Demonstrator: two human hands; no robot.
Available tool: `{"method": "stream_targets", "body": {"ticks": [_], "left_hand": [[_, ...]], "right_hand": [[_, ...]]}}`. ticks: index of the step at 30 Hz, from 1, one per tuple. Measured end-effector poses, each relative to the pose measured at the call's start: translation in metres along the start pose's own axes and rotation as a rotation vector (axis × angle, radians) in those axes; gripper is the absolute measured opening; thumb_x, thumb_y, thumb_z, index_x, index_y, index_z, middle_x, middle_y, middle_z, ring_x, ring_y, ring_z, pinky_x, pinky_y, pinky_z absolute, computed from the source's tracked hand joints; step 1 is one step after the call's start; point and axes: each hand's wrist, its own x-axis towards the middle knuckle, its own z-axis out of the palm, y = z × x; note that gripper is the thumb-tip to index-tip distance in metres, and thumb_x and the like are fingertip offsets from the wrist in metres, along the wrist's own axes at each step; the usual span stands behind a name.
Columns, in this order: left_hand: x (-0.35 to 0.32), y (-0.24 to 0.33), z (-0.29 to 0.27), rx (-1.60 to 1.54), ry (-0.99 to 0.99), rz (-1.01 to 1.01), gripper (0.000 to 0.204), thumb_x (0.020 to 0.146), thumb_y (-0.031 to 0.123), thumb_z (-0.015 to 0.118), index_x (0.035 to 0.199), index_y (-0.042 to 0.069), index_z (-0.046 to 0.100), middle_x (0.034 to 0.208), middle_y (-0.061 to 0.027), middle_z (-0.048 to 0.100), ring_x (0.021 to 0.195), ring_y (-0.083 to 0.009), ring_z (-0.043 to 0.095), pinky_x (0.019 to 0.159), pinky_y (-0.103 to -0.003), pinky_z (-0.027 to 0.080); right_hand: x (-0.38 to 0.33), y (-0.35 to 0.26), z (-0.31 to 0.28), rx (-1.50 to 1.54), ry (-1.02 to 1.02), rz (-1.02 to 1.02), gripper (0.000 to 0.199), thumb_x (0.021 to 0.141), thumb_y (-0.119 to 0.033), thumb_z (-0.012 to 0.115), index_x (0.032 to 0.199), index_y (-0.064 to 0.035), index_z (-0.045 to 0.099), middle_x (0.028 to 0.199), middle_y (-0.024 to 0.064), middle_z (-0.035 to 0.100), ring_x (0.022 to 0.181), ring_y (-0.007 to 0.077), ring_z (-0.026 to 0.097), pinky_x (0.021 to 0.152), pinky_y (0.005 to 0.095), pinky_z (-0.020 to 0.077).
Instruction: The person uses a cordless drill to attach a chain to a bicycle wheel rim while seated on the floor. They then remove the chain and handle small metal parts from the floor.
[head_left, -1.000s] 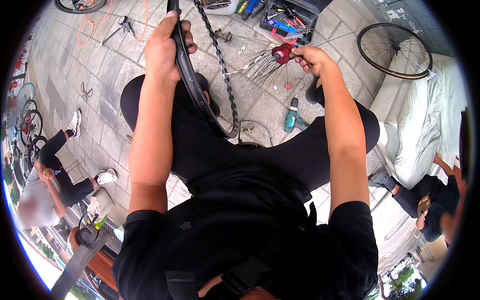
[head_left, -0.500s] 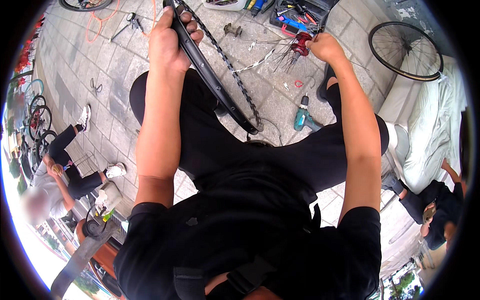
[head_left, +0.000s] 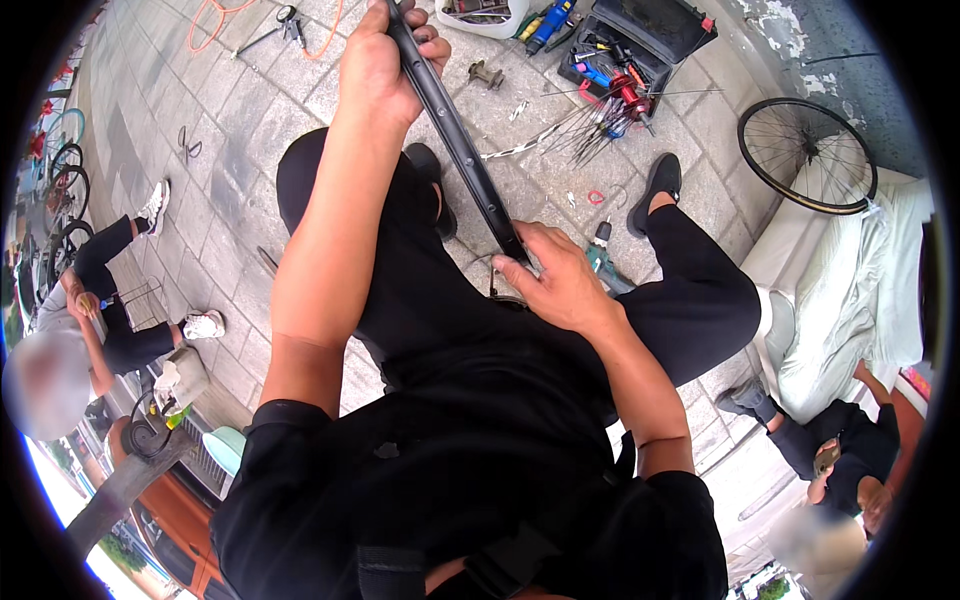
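**Black rim held at both ends over the paving**

Black and narrow, the bicycle rim [head_left: 455, 130] runs slantwise from the top of the picture down to the seated person's lap, above the grey paving stones [head_left: 230, 150]. The left hand [head_left: 375, 65] is wrapped shut around its far, upper stretch, thumb and fingers closed over the edge. The right hand [head_left: 560, 285] lies on the near, lower end, fingers spread and pressing along the rim rather than fully clenched, so its grip there is partial: fingertips on the metal, palm half open.

Judging from this, the step in hand looks like steadying and checking the bare rim. The next move would seem to call for one hand to keep the rim firm while the other lets go to reach out.

Beyond the knees lie a fan of loose spokes [head_left: 585, 125] with a red hub [head_left: 630, 95], just in front of an open black toolbox [head_left: 650, 40]. A cordless drill [head_left: 603, 260] sits touching the ground beside the right hand. A complete spoked wheel [head_left: 808, 155] leans at the right, and an orange hose [head_left: 220, 20] curls at the top left. Other people sit at the left and lower right edges.
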Motion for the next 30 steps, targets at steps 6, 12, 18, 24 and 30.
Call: {"method": "stream_targets", "body": {"ticks": [6,12,18,24,30], "left_hand": [[0.002,-0.003,0.023,0.087,0.207,-0.124,0.036,0.111,0.037,0.046,0.097,0.005,0.056,0.092,-0.0132,0.063,0.088,-0.0299,0.066,0.080,-0.048,0.060],[-0.011,-0.007,0.009,0.249,0.104,-0.216,0.044,0.109,0.047,0.045,0.110,0.007,0.063,0.103,-0.0127,0.071,0.095,-0.0270,0.068,0.086,-0.045,0.058],[-0.018,-0.003,0.002,0.280,0.107,-0.172,0.042,0.108,0.049,0.047,0.109,0.011,0.066,0.105,-0.0086,0.074,0.098,-0.0239,0.069,0.089,-0.044,0.055],[-0.027,0.001,-0.002,0.326,0.069,-0.209,0.033,0.109,0.039,0.049,0.110,0.011,0.066,0.101,-0.0076,0.074,0.091,-0.0216,0.070,0.083,-0.040,0.058],[-0.028,0.003,-0.014,0.316,0.133,-0.146,0.030,0.111,0.035,0.048,0.107,0.010,0.065,0.096,-0.0071,0.074,0.083,-0.0211,0.070,0.079,-0.040,0.060]], "right_hand": [[0.006,-0.013,-0.001,0.115,0.180,-0.045,0.042,0.098,-0.018,0.072,0.130,0.0047,0.060,0.096,0.0184,0.068,0.084,0.0333,0.069,0.077,0.0397,0.0541],[0.036,-0.034,-0.011,0.194,0.245,0.043,0.037,0.103,-0.017,0.067,0.133,0.0022,0.061,0.086,0.0046,0.063,0.074,0.0098,0.056,0.068,0.0277,0.0491],[0.063,-0.056,-0.019,0.163,0.253,0.041,0.037,0.104,-0.023,0.066,0.132,0.0010,0.062,0.077,0.0011,0.058,0.068,0.0073,0.050,0.061,0.0268,0.0452],[0.078,-0.067,-0.027,0.148,0.228,0.091,0.035,0.103,-0.026,0.066,0.126,0.0010,0.065,0.073,-0.0008,0.057,0.064,0.0049,0.047,0.057,0.0247,0.0415],[0.066,-0.069,-0.028,0.303,0.244,0.095,0.042,0.097,-0.022,0.075,0.130,0.0015,0.064,0.089,0.0047,0.067,0.073,0.0078,0.058,0.065,0.0258,0.0494]]}}
